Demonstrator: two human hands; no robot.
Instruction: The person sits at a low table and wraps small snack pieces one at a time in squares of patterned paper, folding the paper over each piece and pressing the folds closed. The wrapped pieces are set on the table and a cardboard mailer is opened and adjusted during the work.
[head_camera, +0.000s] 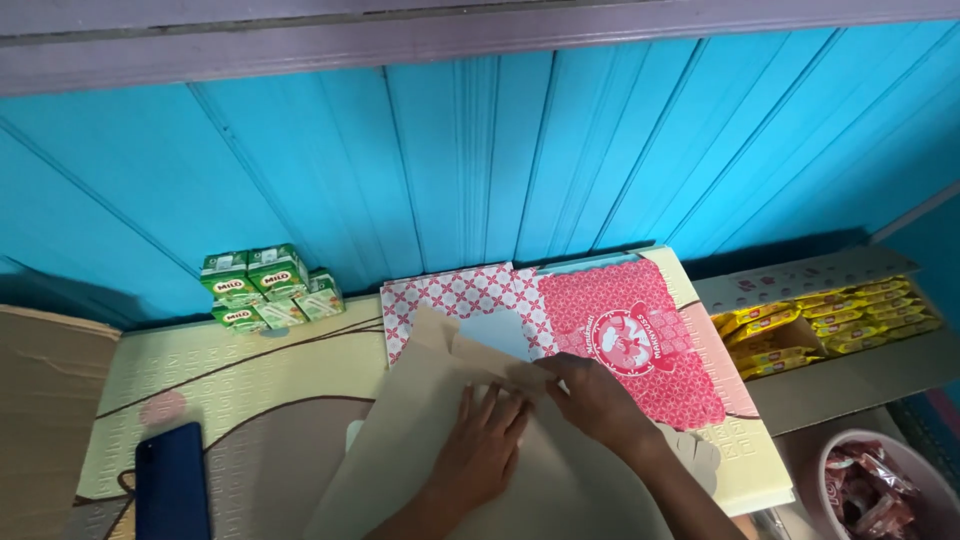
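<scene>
Left hand (480, 450) flat, released, pressing brown cardboard sheet (420, 450) on the mat (250, 380). Right hand (595, 400) pinching a flap (490, 365) at its upper edge: folding step, probably; a firm crease needed. Beyond, red patterned box (620, 335), then green drink cartons (265, 285).

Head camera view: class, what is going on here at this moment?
A person presses both hands on a flat, unfolded cardboard box blank lying on a patterned mat. The left hand lies flat on the brown inner side; the right hand pinches a flap near the red-and-white printed side. Green drink cartons stand by the blue wall.
</scene>
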